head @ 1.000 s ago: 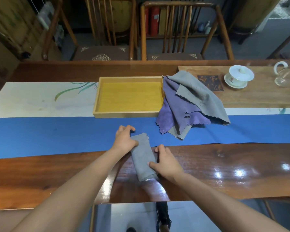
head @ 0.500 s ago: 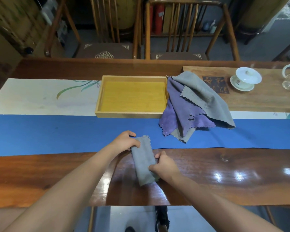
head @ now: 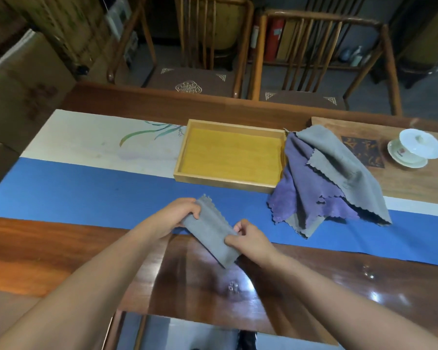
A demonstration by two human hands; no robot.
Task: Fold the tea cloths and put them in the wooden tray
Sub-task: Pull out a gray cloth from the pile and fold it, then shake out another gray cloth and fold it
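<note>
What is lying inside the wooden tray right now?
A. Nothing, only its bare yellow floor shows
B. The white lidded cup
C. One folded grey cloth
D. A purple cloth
A: the wooden tray shows only its bare floor; the folded grey cloth is between the left hand and right hand, and the cloth pile lies beside the tray.

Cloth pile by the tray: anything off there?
The loose purple and grey cloth pile leans rumpled against the wooden tray at its right wall, one corner poking up by the rim. Nothing spilled or damaged.
</note>
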